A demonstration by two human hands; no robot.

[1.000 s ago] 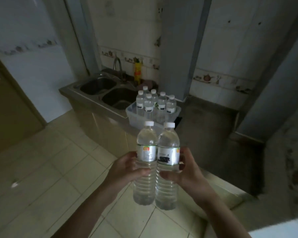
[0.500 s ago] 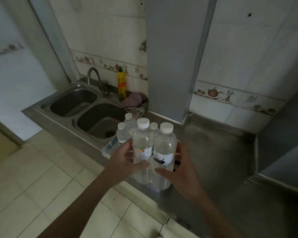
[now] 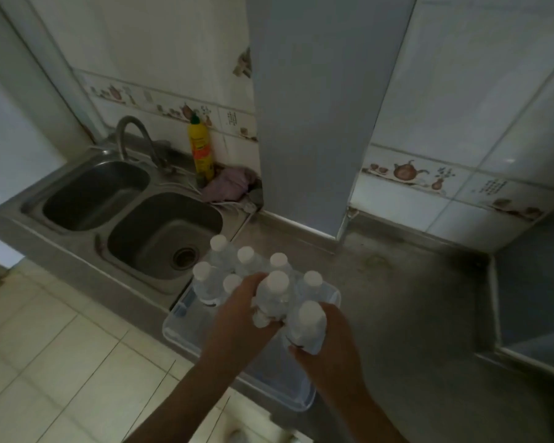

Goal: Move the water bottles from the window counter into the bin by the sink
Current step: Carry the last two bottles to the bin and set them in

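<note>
Now both hands hang over the clear plastic bin (image 3: 186,327), which sits on the grey bench (image 3: 413,298) just right of the double sink (image 3: 160,238). The left hand (image 3: 237,318) has its fingers (image 3: 253,284) wrapped round one water bottle (image 3: 274,298), and the right hand (image 3: 328,343) grips a second bottle (image 3: 307,324) from the side and beneath; both grips look closed and firm. Each held bottle stands close to upright, white cap toward the camera, long axis pointing nearly straight down into the bin, and the two touch side by side.

Six bottles already in the bin (image 3: 219,254) crowd its far end, the end farther from the person, caps up. The near half of the bin, directly under the hands and toward the person, shows bare plastic floor. So the free space lies below and slightly nearer than the held pair, not beyond them.

As I judge it, the step in hand is the lowering: both bottles go down together, kept vertical, close against the standing group. The left-hand bottle sits nearer that group, so it risks knocking a neighbour if it tilts. How high the bases are above the bin floor cannot be told, as the hands hide them.
</note>
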